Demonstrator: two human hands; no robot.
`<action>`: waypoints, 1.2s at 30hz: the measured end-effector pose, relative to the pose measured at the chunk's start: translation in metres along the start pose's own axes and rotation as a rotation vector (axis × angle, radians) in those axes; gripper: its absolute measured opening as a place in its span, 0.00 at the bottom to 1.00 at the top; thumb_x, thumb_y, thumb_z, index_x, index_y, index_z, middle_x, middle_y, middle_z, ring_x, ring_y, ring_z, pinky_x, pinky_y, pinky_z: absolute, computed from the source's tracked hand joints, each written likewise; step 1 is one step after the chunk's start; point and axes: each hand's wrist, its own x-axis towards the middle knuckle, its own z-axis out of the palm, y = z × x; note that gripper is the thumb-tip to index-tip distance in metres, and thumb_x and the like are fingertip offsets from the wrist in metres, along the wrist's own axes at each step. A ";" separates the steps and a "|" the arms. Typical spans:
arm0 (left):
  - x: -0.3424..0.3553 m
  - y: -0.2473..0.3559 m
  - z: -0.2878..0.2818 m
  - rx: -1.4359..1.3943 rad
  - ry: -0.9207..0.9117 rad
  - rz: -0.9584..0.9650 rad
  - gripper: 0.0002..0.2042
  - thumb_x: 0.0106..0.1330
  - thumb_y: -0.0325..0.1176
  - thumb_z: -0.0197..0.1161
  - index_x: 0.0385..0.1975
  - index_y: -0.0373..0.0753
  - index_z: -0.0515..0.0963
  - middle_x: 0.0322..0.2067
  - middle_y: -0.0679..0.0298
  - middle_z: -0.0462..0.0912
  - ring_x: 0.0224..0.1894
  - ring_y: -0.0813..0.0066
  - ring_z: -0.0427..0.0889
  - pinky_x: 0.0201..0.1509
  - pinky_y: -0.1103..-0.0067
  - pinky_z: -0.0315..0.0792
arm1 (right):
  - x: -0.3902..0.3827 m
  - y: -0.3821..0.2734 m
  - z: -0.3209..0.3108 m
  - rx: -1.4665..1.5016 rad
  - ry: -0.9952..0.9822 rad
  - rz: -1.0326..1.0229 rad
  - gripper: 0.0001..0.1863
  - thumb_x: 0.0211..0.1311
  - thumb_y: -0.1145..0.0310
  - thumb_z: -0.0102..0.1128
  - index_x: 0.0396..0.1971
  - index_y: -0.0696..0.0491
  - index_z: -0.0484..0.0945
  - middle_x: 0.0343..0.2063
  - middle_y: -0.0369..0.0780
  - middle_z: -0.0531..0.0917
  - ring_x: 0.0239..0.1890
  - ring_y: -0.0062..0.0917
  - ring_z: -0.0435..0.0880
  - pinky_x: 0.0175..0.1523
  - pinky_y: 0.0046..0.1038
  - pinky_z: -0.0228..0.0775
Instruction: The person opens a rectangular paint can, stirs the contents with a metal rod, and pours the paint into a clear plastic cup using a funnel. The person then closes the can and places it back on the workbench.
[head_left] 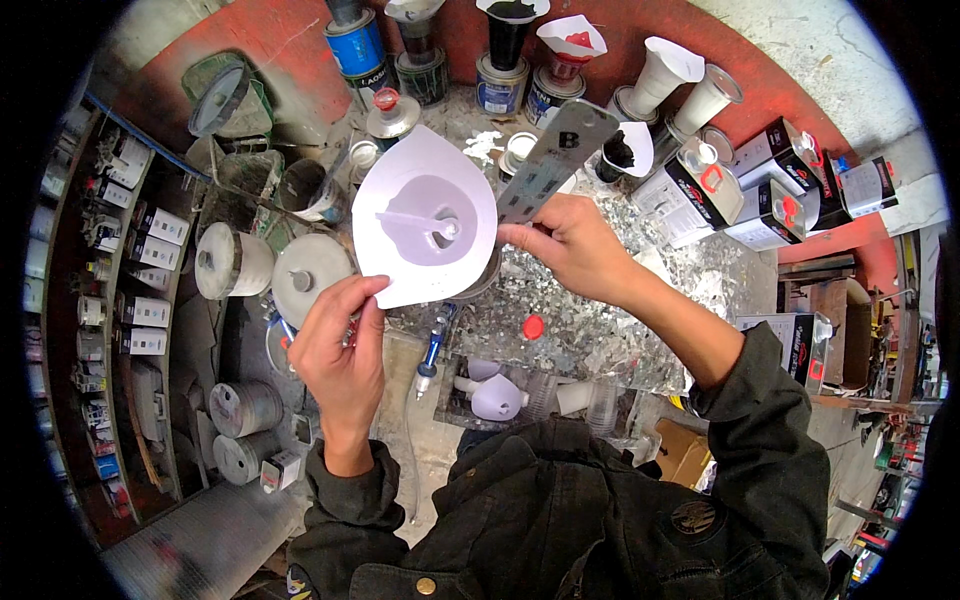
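My left hand (345, 335) pinches the lower edge of a white paper paint strainer (385, 190). Pale, lilac-looking liquid or wet coating shows inside the cone, and what stands beneath it is mostly hidden. Just right of its rim, my right hand (570, 245) is closed around a flat grey metal mixing stick (560, 150), which slants up and away to the right. The stick's lower end is hidden by my fingers and the strainer. On the bench in front of my right hand lies a red cap (533, 327).
The paint-spattered bench (620, 345) carries several paint cans (500, 85) with filled strainers along the back. Rectangular solvent tins (690, 195) crowd the right. A blue hose tool (432, 345) hangs at the front edge. Shelves of cans (150, 260) stand left; white tubs (232, 260) sit nearer.
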 end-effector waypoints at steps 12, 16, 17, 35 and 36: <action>-0.004 -0.001 0.000 0.007 0.026 -0.040 0.09 0.63 0.17 0.61 0.41 0.33 0.83 0.36 0.61 0.85 0.32 0.81 0.81 0.35 0.84 0.73 | -0.001 0.000 0.004 0.172 0.019 0.126 0.12 0.65 0.62 0.64 0.43 0.51 0.86 0.31 0.46 0.85 0.33 0.35 0.83 0.40 0.32 0.73; -0.005 -0.004 -0.001 -0.014 0.061 -0.107 0.07 0.66 0.19 0.62 0.42 0.32 0.83 0.34 0.62 0.86 0.35 0.81 0.83 0.38 0.84 0.75 | 0.000 -0.001 0.003 0.201 0.158 0.070 0.12 0.65 0.61 0.64 0.41 0.53 0.86 0.30 0.46 0.84 0.31 0.35 0.82 0.39 0.33 0.72; -0.007 -0.007 0.000 -0.094 0.072 -0.165 0.07 0.67 0.20 0.62 0.42 0.31 0.82 0.35 0.61 0.86 0.35 0.80 0.84 0.39 0.84 0.76 | -0.001 0.009 0.008 0.135 0.159 -0.015 0.12 0.66 0.62 0.63 0.44 0.53 0.85 0.26 0.40 0.80 0.28 0.27 0.76 0.35 0.29 0.68; -0.012 -0.040 0.006 -0.559 0.031 -0.452 0.09 0.70 0.25 0.61 0.45 0.28 0.81 0.35 0.61 0.86 0.36 0.78 0.85 0.41 0.84 0.77 | 0.001 -0.002 0.007 0.197 0.100 0.103 0.14 0.69 0.66 0.60 0.50 0.55 0.83 0.38 0.39 0.87 0.40 0.17 0.82 0.46 0.23 0.73; -0.012 -0.040 0.006 -0.564 0.029 -0.448 0.09 0.70 0.25 0.61 0.45 0.28 0.81 0.34 0.61 0.86 0.35 0.78 0.85 0.41 0.84 0.77 | 0.000 0.004 0.010 0.131 0.140 0.023 0.14 0.69 0.66 0.60 0.50 0.55 0.83 0.36 0.37 0.87 0.37 0.16 0.81 0.43 0.22 0.72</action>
